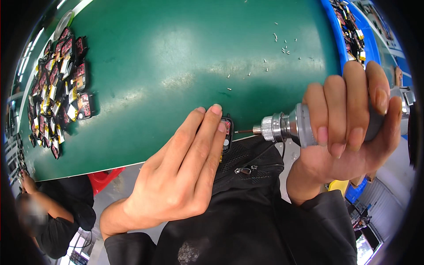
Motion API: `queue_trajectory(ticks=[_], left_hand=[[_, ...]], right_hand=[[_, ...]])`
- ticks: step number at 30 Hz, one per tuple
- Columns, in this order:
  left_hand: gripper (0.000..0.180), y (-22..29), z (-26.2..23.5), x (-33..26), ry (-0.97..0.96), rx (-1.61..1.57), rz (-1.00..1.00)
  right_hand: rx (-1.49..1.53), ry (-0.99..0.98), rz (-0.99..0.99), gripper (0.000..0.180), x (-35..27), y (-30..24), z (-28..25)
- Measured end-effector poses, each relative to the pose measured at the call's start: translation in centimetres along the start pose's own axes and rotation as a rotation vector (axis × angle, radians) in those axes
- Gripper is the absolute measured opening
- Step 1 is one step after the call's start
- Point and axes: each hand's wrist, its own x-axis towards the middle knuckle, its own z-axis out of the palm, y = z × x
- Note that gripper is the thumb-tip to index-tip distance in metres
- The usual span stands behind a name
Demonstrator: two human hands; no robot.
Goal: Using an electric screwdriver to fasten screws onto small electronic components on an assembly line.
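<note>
My left hand [181,163] is closed on a small black electronic device [227,136] with a red circuit board, at the near edge of the green table. The fingers hide most of the device's left side. My right hand [349,115] wraps round a grey electric screwdriver [302,126], held level with its bit pointing left. The bit's tip [238,131] is close beside the device's right edge; whether they touch I cannot tell. Several small silver screws [284,51] lie scattered on the table beyond my hands.
At the far left, many similar open devices [62,84] with boards and batteries are heaped on the green table [176,53]. A blue bin [335,35] with more parts stands at the far right. Another person [53,216] sits at lower left, near a red stool [106,179].
</note>
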Motion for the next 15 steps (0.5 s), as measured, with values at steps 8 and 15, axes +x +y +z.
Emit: queue_trajectory(ticks=[8, 15], left_hand=[[0.034, 0.1, 0.3, -0.1, 0.019, -0.049, -0.043], [0.033, 0.3, 0.4, -0.3, 0.048, -0.089, -0.057]], right_hand=[[-0.068, -0.011, 0.064, 0.020, 0.4, 0.8, 0.0], [-0.058, -0.155, 0.111, 0.023, 0.9, 1.3, 0.0]])
